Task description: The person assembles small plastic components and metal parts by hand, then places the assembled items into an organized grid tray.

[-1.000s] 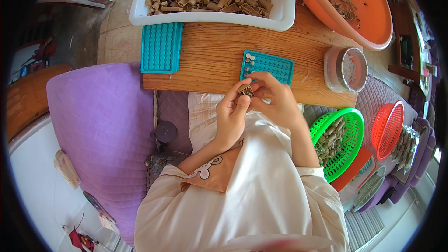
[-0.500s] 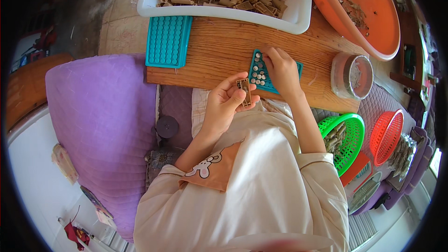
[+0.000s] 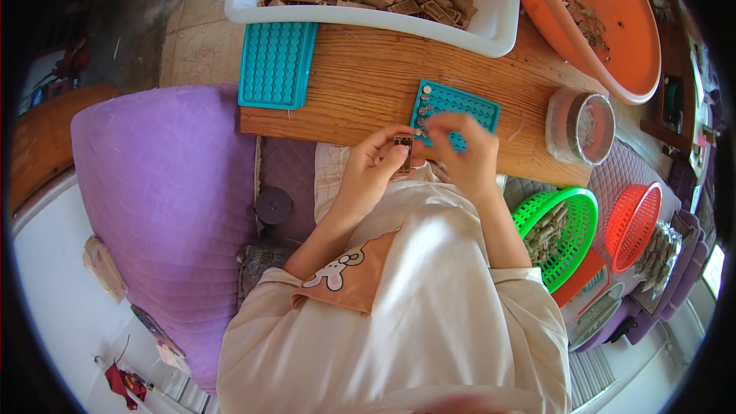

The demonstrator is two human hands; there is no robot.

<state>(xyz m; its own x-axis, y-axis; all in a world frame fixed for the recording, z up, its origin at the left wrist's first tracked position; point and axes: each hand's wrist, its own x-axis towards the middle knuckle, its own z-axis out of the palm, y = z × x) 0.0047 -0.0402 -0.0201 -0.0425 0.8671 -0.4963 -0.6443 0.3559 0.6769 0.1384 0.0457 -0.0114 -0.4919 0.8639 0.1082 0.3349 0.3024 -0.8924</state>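
My left hand [image 3: 373,166] grips a small brown plastic casing [image 3: 403,155] between thumb and fingers, its hollow, ribbed side facing up. Just right of it is my right hand [image 3: 464,146], blurred by motion, thumb and fingers drawn together over the near left part of a teal tray [image 3: 471,105]. Whatever those fingertips pinch is too small and smeared to make out. Several silvery button cells [image 3: 426,90] lie along the tray's left side, some covered by the right hand. The tray's rows of round pockets show on its right.
A white bin [image 3: 368,14] of brown casings stands at the back of the wooden table [image 3: 353,69]. Stacked teal trays [image 3: 277,66] sit at left. At right are an orange basin [image 3: 625,38], a clear round tub [image 3: 589,129], a green basket [image 3: 580,238] and a red basket [image 3: 632,215].
My right hand has moved nearer, from over the tray toward the casing. Fewer button cells show on the tray. My left hand keeps the casing, now turned more upright.
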